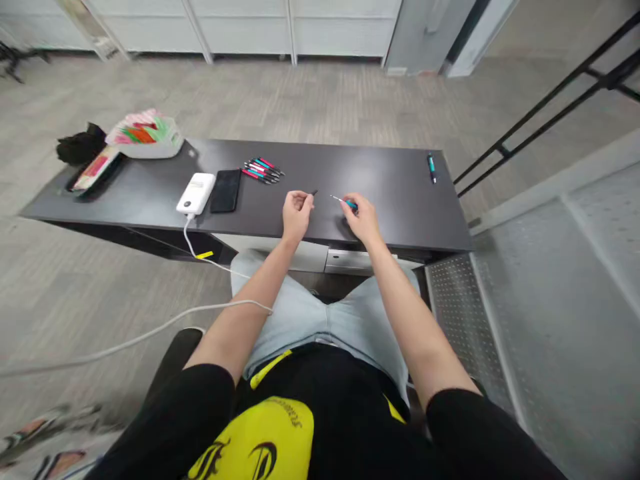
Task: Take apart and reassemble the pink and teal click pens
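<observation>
Head view, dark worktop (390,193).
- Left hand (297,213): fingers pinched on a small dark pen part (314,193), held just above the worktop.
- Right hand (361,217): fingers closed around a teal pen body (351,205). Its thin refill tip points toward the left fingers, near the dark part but apart from it.
- Bundle of pens (263,170): red, teal and black, lying beyond the left fingers.
- Black phone (225,191) and white power bank (196,193) with cable: side by side, left of the left fingers.
- Single teal pen (431,167): well apart, right of the right fingers.
</observation>
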`<state>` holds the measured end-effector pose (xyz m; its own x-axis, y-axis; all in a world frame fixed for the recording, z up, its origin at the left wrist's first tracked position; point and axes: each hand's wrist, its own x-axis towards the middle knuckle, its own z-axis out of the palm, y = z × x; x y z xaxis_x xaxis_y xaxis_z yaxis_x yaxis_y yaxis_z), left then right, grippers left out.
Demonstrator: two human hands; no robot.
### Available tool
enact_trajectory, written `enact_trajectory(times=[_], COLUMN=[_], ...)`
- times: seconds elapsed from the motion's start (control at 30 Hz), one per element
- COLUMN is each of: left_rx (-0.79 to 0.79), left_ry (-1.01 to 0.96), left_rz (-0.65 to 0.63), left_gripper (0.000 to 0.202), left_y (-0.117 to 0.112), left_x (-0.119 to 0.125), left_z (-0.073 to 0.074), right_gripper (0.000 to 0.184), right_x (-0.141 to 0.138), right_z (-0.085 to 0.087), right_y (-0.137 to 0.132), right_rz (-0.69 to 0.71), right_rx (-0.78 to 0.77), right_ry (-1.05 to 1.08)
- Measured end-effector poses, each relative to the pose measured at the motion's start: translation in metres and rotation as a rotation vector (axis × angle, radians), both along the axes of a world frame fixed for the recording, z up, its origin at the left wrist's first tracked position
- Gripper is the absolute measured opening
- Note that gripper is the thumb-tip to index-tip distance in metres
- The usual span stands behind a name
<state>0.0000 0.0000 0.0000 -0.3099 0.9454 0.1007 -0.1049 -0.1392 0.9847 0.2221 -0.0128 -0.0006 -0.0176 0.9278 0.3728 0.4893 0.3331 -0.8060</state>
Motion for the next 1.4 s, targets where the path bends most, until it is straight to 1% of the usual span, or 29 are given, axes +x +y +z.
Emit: enact_trajectory(times=[0.1, 0.2, 0.33, 0.43, 0.57, 0.73, 0.83, 0.93, 1.1, 1.23, 1.3, 1.4], left_rx=[-0.02, 0.006, 0.05, 0.04, 0.04, 0.023, -0.031, -0.086, -0.126, -0.129, -0.121, -0.102], left_ry=[0.076, 0.157, 0.213, 0.266, 0.415, 0.789, 0.941, 1.025, 1.073, 1.091, 1.108, 1.143], left_rz=[0.044, 0.075, 0.067, 0.01, -0.106, -0.226, -0.277, -0.301, -0.298, -0.329, -0.364, -0.444], left_gripper=[0.033, 0.032, 0.03, 0.036, 0.027, 0.019, 0.013, 0.006, 0.014, 0.022, 0.032, 0.052], left_y=[0.003, 0.009, 0.02, 0.03, 0.042, 0.048, 0.048, 0.048, 0.049, 0.048, 0.047, 0.046], left_x=[-0.004, -0.012, -0.024, -0.03, -0.028, -0.019, -0.015, -0.014, -0.017, -0.02, -0.022, -0.028], left_z=[-0.001, 0.0, 0.004, 0.01, 0.023, 0.041, 0.045, 0.044, 0.039, 0.039, 0.04, 0.041], right_gripper=[0.031, 0.029, 0.029, 0.03, 0.029, 0.03, 0.033, 0.035, 0.032, 0.036, 0.036, 0.033], right_x=[0.0, 0.0, -0.001, -0.001, -0.002, -0.003, -0.003, -0.003, -0.003, -0.002, -0.002, -0.003], right_z=[0.001, 0.001, 0.003, 0.006, 0.008, 0.011, 0.013, 0.014, 0.015, 0.015, 0.016, 0.017], right_y=[0.001, 0.001, 0.001, 0.0, -0.001, -0.002, -0.003, -0.003, -0.002, -0.002, -0.002, -0.004], right_rz=[-0.049, -0.084, -0.099, -0.1, -0.095, -0.097, -0.092, -0.071, -0.077, -0.064, -0.067, -0.08], right_rx=[-0.036, -0.058, -0.077, -0.082, -0.094, -0.111, -0.115, -0.117, -0.148, -0.131, -0.131, -0.15], right_ry=[0.026, 0.065, 0.117, 0.144, 0.165, 0.18, 0.183, 0.2, 0.195, 0.194, 0.188, 0.172])
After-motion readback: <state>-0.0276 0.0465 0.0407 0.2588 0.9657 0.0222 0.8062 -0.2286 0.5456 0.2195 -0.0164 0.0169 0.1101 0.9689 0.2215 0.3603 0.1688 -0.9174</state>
